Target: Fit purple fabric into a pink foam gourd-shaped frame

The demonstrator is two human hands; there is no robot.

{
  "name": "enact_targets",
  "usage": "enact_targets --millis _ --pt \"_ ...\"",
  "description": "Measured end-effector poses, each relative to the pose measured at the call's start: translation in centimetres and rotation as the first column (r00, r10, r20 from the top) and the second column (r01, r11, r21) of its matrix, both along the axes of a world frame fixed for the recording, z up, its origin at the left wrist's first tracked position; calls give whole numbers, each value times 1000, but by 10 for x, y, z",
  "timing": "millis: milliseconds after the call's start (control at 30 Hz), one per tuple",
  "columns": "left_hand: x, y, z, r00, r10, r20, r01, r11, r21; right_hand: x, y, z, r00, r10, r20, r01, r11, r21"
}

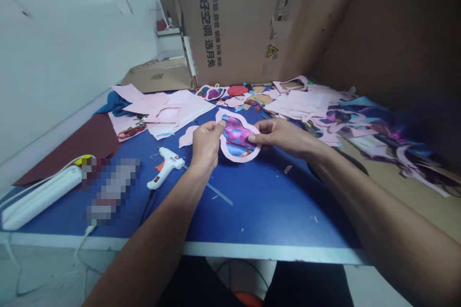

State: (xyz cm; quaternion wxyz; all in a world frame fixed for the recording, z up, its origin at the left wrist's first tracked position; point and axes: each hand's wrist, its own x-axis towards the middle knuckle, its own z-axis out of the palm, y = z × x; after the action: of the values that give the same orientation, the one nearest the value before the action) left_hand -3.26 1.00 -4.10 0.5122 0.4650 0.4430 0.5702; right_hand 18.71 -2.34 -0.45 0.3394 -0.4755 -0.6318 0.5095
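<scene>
A blue-topped bench [273, 201] lies bare and open before us, running to its pale front edge [180, 249]. Over its middle, our left hand [206, 146] and right hand [277, 136] pinch opposite sides of a pink paper gourd-shaped frame [240, 158] bordering glossy purple-blue foil [237, 135].

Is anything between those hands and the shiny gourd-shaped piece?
Nothing visible: the left hand and the right hand both grip the edge of the pink-bordered gourd-shaped cutout directly.

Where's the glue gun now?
In the head view, the white glue gun lies on the blue table, left of the left hand holding a pink cutout.
</scene>
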Motion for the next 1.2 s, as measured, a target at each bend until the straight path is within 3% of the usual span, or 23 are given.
enact_targets --millis 367,733,1200 --pt "0 0 2 998 54 26 -54 999 0 -4 -3 7 999 -37 -38 37 999 -21" --pt "-3 11 -6 976 99 194 -115 990 76 -11 4 -13 989 25 -143 -36 997 -71" --pt "-3 12 -7 967 127 219 -159 978 135 -28 -1 -20 955 -25 -297 -15 991 -131"
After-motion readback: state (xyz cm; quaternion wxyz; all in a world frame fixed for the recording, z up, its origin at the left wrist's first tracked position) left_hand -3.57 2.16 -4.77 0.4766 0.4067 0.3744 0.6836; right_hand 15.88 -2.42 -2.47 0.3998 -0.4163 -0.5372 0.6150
